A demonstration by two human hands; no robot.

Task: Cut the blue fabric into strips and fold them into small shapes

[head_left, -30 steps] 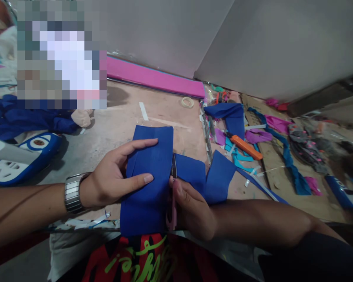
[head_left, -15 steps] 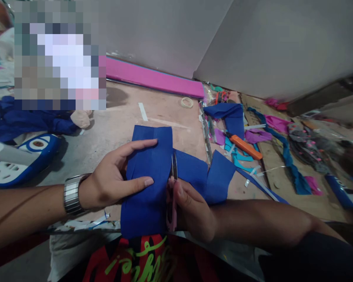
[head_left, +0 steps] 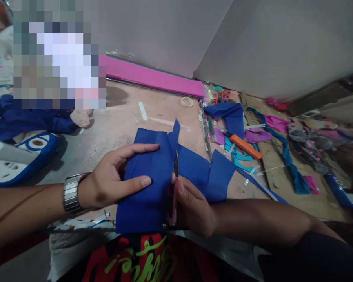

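Observation:
A folded blue cloth (head_left: 148, 168) lies near the table's front edge. My left hand (head_left: 114, 176) grips it from the left, thumb and index finger on top, other fingers hidden beneath. In my right hand (head_left: 194, 203) are pink-handled scissors (head_left: 173, 203), closed round by the fingers, with the blades pointing away from me along the cloth's right edge. A narrow blue strip (head_left: 174, 133) stands off the cloth's far right corner. More blue pieces (head_left: 220, 176) lie just beyond and right of my right hand.
An orange cutter (head_left: 245, 147) and coloured scraps lie at the right. A pink board (head_left: 155, 76) runs along the back, near a tape ring (head_left: 186, 102). On the left are a blue-white device (head_left: 23, 158) and crumpled blue cloth (head_left: 38, 117).
A strip at the cloth's right edge has parted and now sticks up at the far corner. The cloth has tilted slightly, its near end shifting left; the scissors have moved a little.

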